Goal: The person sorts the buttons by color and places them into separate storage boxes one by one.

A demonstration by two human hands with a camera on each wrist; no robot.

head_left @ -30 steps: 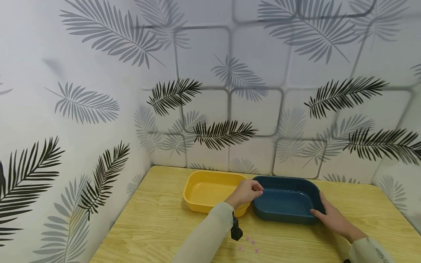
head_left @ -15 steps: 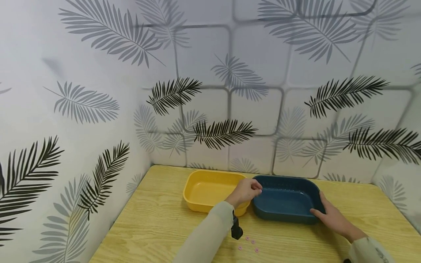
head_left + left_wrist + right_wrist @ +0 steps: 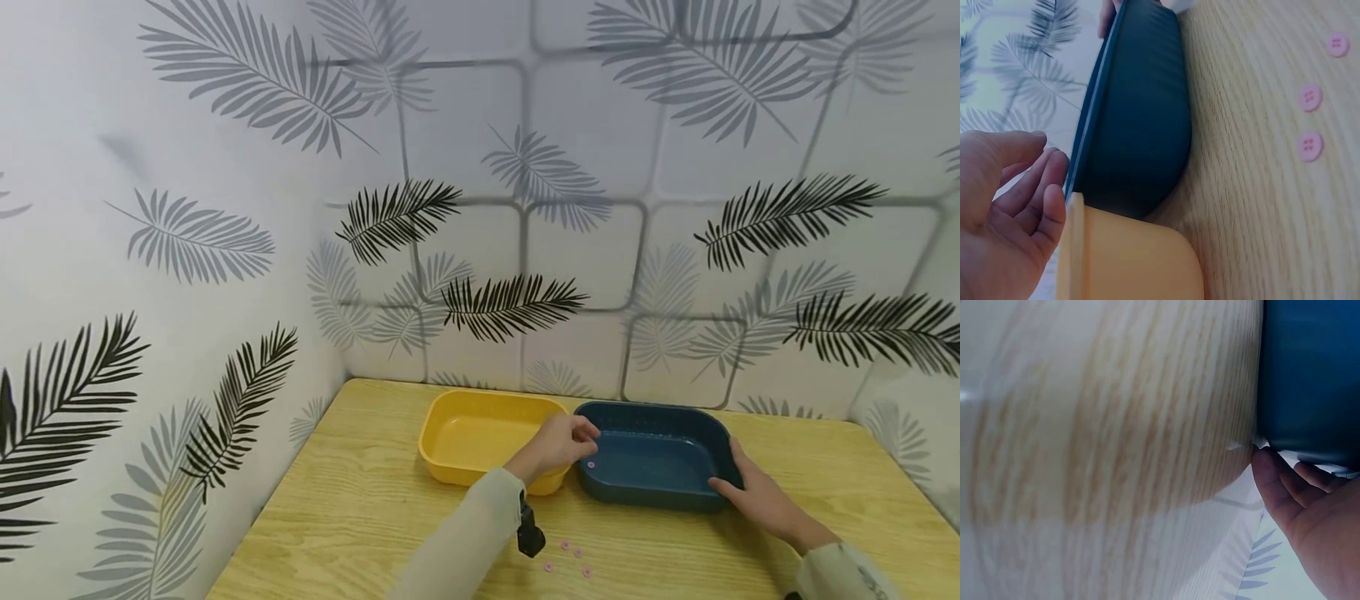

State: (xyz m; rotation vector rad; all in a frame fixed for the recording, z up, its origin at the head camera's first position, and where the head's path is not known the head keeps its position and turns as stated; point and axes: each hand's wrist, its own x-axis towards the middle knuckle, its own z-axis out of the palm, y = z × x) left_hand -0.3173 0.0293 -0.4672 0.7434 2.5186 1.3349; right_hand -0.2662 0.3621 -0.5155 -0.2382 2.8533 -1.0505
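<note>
Left hand (image 3: 557, 443) loosely curled, thumb apart, above yellow basin (image 3: 476, 443); pink button (image 3: 591, 465) just below hand, inside blue basin's (image 3: 652, 462) rim. Right hand (image 3: 761, 493) grips blue basin. Four sewing buttons (image 3: 577, 552) on wooden table (image 3: 352, 492), wearer's side of left hand.

A home-like room corner is suggested by pale walls (image 3: 465, 125), decorated with grey and black leaves (image 3: 517, 308), and by a wood-grained bench (image 3: 360, 475) set against them; the exact kind of place cannot be told.

Lower-centre tub (image 3: 480, 442) is showing yellow; lower-right tub (image 3: 652, 462), dark blue; buttons (image 3: 587, 572) near bottom, pink. Tabletop (image 3: 360, 500) is displaying yellowish woodgrain; upper-frame wall (image 3: 465, 117), grey and black fronds (image 3: 517, 309) on whitish.
</note>
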